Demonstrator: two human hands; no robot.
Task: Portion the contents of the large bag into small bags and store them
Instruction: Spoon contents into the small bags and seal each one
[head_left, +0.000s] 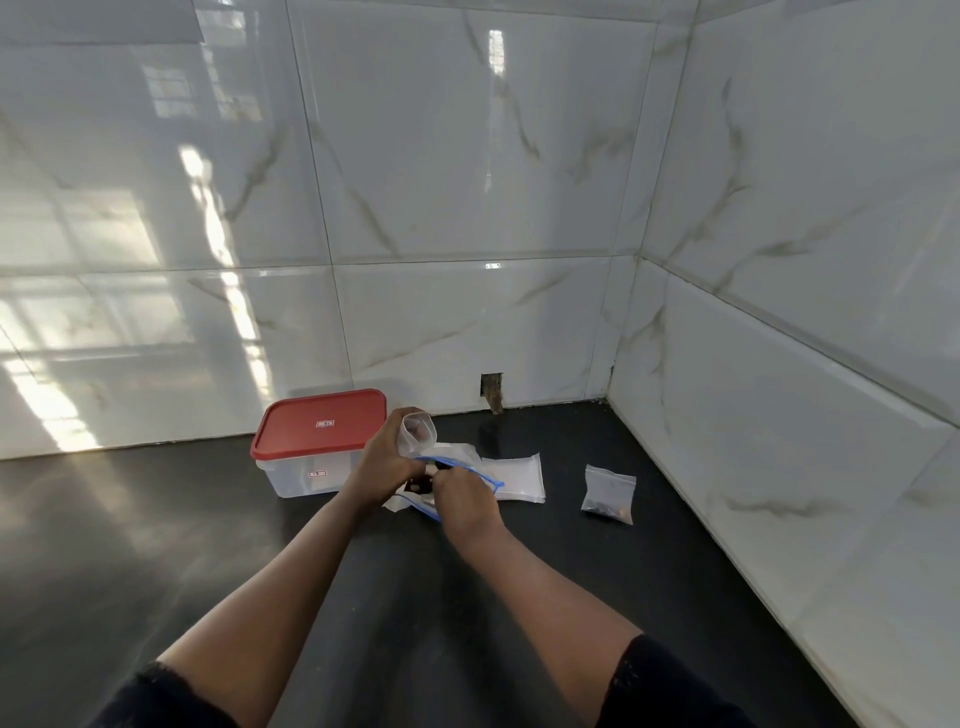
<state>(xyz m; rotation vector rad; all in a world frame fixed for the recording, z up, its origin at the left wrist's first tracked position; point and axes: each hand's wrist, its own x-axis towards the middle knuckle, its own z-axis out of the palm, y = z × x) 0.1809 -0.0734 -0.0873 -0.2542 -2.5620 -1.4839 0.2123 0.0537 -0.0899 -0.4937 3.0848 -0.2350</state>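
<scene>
Both hands busy: my left hand (387, 457) pinches a small bag (417, 435) open, my right hand (460, 491) reaches closed-fingered into the large bag (457, 475), so pieces could spill onto the counter (156, 545).

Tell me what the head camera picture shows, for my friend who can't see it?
Two bare hands work on a dark counter: the left hand holds a small clear bag open, the right hand reaches into a blue-edged large bag. A red-lidded box sits left, a filled small bag right.
</scene>
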